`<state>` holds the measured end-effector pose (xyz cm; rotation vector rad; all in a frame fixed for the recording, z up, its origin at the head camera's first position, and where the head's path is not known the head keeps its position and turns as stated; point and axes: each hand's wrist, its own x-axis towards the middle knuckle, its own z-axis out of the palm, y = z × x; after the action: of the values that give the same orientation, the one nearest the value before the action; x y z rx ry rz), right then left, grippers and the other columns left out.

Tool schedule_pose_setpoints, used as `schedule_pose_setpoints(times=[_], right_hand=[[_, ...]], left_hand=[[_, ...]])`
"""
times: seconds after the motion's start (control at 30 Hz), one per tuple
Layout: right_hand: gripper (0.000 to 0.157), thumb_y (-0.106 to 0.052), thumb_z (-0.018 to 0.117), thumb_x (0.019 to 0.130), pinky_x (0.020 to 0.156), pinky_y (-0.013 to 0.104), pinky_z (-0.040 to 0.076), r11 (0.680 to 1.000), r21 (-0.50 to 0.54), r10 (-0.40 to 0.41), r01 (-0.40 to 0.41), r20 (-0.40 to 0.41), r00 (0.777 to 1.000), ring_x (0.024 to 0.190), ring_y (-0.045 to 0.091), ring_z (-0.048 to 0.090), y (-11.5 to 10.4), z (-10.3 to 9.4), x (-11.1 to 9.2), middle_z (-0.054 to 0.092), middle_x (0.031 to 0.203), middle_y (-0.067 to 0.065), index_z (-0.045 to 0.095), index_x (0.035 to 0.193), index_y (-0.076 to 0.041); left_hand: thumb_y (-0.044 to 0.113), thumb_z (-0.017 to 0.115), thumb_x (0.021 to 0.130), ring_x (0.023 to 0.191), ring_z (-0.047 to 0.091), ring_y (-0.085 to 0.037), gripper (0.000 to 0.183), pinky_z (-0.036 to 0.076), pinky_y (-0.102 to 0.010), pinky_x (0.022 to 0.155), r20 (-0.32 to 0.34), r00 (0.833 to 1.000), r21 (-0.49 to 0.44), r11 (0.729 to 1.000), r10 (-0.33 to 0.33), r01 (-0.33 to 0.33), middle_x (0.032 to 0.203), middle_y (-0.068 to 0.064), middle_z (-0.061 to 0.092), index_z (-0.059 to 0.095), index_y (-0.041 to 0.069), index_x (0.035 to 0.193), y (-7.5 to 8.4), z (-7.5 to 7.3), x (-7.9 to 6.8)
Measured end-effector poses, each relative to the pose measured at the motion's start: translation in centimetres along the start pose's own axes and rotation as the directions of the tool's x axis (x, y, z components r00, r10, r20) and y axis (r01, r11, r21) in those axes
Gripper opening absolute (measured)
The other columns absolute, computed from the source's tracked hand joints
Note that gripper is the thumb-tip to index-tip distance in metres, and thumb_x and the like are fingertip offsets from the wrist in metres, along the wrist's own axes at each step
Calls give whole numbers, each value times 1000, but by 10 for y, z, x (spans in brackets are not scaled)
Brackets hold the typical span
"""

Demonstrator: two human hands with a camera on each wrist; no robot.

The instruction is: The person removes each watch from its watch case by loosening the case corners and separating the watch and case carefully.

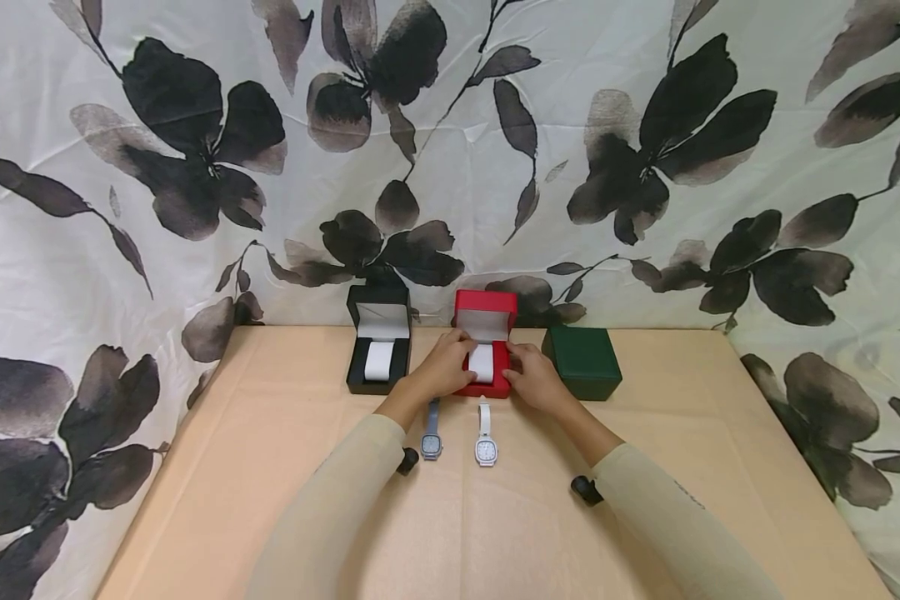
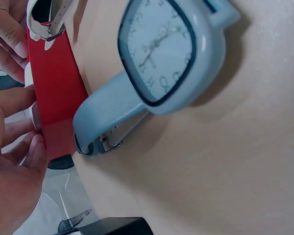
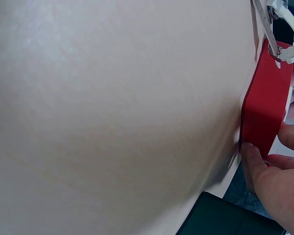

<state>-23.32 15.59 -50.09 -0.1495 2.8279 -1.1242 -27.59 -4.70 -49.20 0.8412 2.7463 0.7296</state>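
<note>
An open red watch box (image 1: 498,387) with a white cushion (image 1: 481,364) stands at the table's back, lid raised. My left hand (image 1: 446,364) grips its left side, fingertips beside the cushion. On the other side, my right hand (image 1: 536,375) holds the box, thumb over the rim and a finger along the outer wall (image 3: 264,112). Just in front of the box lies a white-strapped watch (image 1: 486,450). A blue-grey watch (image 1: 431,446) lies left of it, its buckled strap and square dial large in the left wrist view.
An open black watch box (image 1: 354,375) with a white cushion stands left of the red one. To the right is a closed green box (image 1: 585,362), close to my right hand. A floral curtain (image 1: 495,167) hangs behind the table (image 1: 480,533).
</note>
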Motion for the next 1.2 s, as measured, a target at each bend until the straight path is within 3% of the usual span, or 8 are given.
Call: schedule_pose_setpoints(times=[0.33, 0.57, 0.83, 1.2], right_hand=[[60, -6, 68, 97, 108, 52, 51, 1000, -11, -2, 2, -4, 1000, 128, 44, 59, -2, -1, -4, 50, 145, 32, 44, 151, 8], [61, -5, 68, 97, 107, 51, 52, 1000, 0, 19, -19, 2, 1000, 129, 44, 58, -4, 1, -8, 49, 146, 31, 44, 151, 8], [61, -5, 68, 97, 107, 52, 52, 1000, -9, 20, -20, 5, 1000, 128, 44, 58, -6, 1, -11, 49, 146, 32, 43, 151, 9], [61, -11, 67, 98, 109, 52, 51, 1000, -21, -9, 9, -36, 999, 128, 42, 59, -6, 4, -19, 54, 143, 30, 44, 152, 7]], left_hand=[[18, 75, 94, 135, 43, -29, 54, 41, -39, 117, 33, 999, 33, 999, -16, 15, 144, -13, 50, 59, 1, 142, 4, -2, -1], [17, 74, 95, 133, 42, -28, 53, 43, -39, 115, 42, 999, 0, 999, -33, 33, 144, -12, 49, 58, 0, 143, 6, 0, -4], [18, 73, 95, 136, 41, -28, 54, 41, -40, 117, 25, 999, -17, 1000, -25, 25, 145, -12, 48, 57, 1, 144, 4, 4, -7], [17, 76, 92, 136, 48, -31, 57, 43, -43, 118, -4, 1000, -93, 996, -8, 8, 146, -14, 52, 57, -1, 143, 1, -2, -13]])
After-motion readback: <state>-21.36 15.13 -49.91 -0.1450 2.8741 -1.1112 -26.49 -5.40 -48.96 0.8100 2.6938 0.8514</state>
